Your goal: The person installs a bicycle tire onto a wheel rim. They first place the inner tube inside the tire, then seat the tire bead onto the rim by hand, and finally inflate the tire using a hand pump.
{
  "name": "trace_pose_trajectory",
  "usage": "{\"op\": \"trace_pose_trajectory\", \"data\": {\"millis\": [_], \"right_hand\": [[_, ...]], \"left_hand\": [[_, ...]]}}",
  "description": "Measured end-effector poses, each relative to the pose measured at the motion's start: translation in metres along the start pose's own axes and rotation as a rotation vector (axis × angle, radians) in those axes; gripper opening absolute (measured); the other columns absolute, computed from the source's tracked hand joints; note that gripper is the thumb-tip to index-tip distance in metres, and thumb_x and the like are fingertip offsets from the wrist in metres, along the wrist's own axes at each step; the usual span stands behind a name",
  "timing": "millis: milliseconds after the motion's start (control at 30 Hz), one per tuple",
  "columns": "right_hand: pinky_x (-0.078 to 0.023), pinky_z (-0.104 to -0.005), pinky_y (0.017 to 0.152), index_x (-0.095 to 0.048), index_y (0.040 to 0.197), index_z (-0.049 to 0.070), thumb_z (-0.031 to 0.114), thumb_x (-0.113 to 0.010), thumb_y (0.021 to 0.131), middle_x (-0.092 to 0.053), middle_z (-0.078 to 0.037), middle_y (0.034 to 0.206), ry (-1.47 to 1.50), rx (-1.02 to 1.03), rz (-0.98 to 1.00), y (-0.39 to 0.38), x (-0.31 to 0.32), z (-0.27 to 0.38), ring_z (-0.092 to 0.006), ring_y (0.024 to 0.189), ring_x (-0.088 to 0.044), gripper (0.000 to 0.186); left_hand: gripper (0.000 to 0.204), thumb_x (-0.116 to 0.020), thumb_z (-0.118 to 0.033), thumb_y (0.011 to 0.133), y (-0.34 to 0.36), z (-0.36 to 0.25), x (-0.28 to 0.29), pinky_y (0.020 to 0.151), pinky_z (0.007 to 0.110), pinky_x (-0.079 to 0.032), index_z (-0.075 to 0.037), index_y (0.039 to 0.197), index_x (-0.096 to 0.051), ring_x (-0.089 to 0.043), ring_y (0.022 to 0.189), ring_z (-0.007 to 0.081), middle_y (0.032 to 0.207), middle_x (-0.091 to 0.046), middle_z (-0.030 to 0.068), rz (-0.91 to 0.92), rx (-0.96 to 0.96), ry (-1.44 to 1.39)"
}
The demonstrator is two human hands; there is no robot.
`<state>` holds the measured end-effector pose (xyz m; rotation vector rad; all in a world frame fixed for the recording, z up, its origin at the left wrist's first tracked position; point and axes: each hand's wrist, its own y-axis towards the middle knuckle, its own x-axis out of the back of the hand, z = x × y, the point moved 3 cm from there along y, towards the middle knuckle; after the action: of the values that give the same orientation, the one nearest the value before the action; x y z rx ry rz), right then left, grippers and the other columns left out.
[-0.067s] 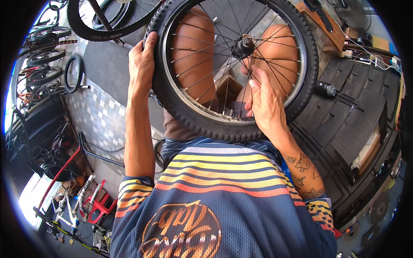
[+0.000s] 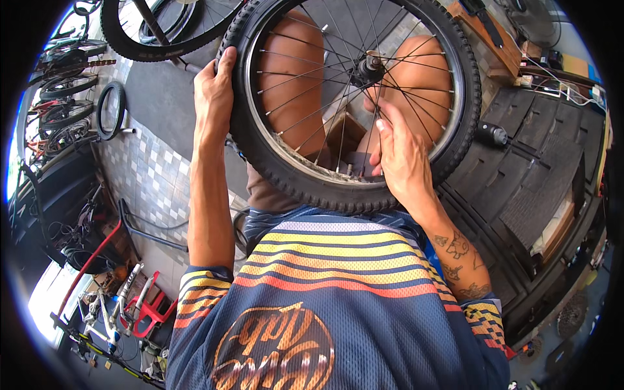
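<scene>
A bicycle wheel (image 2: 473,123) with a knobby black tyre, a silver-edged rim and dark spokes is held upright over my lap, between my bent knees. My left hand (image 2: 214,91) grips the tyre at its left side, thumb on the near face and fingers wrapped behind. My right hand (image 2: 404,153) reaches over the lower right of the rim, among the spokes below the hub (image 2: 369,70). Its thumb and fingers close about a spoke (image 2: 377,117); some fingertips are hidden behind the hand and spokes. A short valve stem (image 2: 350,170) stands at the rim's bottom.
Another bicycle wheel (image 2: 170,53) is at the upper left, and a loose tyre (image 2: 112,112) near it. Parked bicycles (image 2: 68,84) line the left side. To the right is a black slatted surface (image 2: 513,149) bearing a dark cylindrical object (image 2: 492,134). A red stool (image 2: 151,311) lies lower left.
My right fingers have shifted very slightly among the spokes. The wheel and my left hand look unmoved.
</scene>
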<state>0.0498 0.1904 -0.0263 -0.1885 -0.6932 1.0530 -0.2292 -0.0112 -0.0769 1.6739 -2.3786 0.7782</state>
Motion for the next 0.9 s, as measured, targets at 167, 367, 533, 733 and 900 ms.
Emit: {"op": "trace_pose_trajectory", "data": {"millis": [167, 367, 533, 733, 900], "right_hand": [[-0.056, -0.0351, 0.05, -0.059, 0.159, 0.013, 0.02, -0.047, 0.119, -0.066, -0.009, 0.064, -0.049, -0.02, -0.004, 0.001, -0.003, -0.004, -0.0172, 0.05, -0.067, 0.042], [-0.054, -0.0342, 0.048, -0.062, 0.156, 0.007, 0.018, -0.049, 0.119, -0.067, -0.009, 0.064, -0.179, 0.14, -0.105, 0.011, -0.01, -0.009, -0.0168, 0.049, -0.066, 0.041], [-0.055, -0.0346, 0.049, -0.062, 0.154, 0.004, 0.02, -0.05, 0.119, -0.067, -0.009, 0.064, -0.054, 0.081, -0.058, 0.012, -0.009, -0.011, -0.0172, 0.048, -0.065, 0.041], [-0.06, -0.0378, 0.065, -0.065, 0.15, 0.006, 0.024, -0.059, 0.115, -0.073, -0.013, 0.093, -0.121, 0.104, -0.061, 0.005, 0.007, -0.002, -0.0231, 0.072, -0.073, 0.04], [-0.05, -0.051, 0.116, -0.062, 0.152, 0.011, 0.04, -0.079, 0.098, -0.056, -0.013, 0.16, -0.553, 0.631, -0.158, -0.049, 0.018, 0.012, -0.0321, 0.14, -0.06, 0.065]], "left_hand": [[0.055, -0.067, -0.049, 0.111, -0.003, 0.0, 0.0, 0.072, 0.031, -0.051, 0.004, 0.116, -0.078, -0.061, 0.074, 0.0116, 0.087, -0.074, 0.003, -0.053, -0.019, 0.009], [0.055, -0.067, -0.049, 0.111, -0.009, -0.001, 0.0, 0.074, 0.032, -0.052, 0.005, 0.115, -0.078, -0.062, 0.076, 0.0125, 0.087, -0.075, 0.0045, -0.113, 0.0, 0.038], [0.058, -0.066, -0.051, 0.111, -0.008, 0.005, 0.002, 0.079, 0.032, -0.053, 0.005, 0.117, -0.078, -0.064, 0.082, 0.0132, 0.09, -0.076, 0.006, -0.095, 0.016, 0.027], [0.059, -0.068, -0.049, 0.11, -0.01, 0.001, 0.006, 0.097, 0.035, -0.054, 0.004, 0.135, -0.07, -0.069, 0.108, 0.0219, 0.115, -0.075, 0.0142, -0.14, -0.104, 0.068], [0.063, -0.087, -0.032, 0.093, -0.116, -0.046, 0.009, 0.112, 0.05, -0.048, -0.004, 0.145, -0.065, -0.062, 0.132, 0.0346, 0.139, -0.067, 0.0154, -0.146, -0.767, 0.444]]}}
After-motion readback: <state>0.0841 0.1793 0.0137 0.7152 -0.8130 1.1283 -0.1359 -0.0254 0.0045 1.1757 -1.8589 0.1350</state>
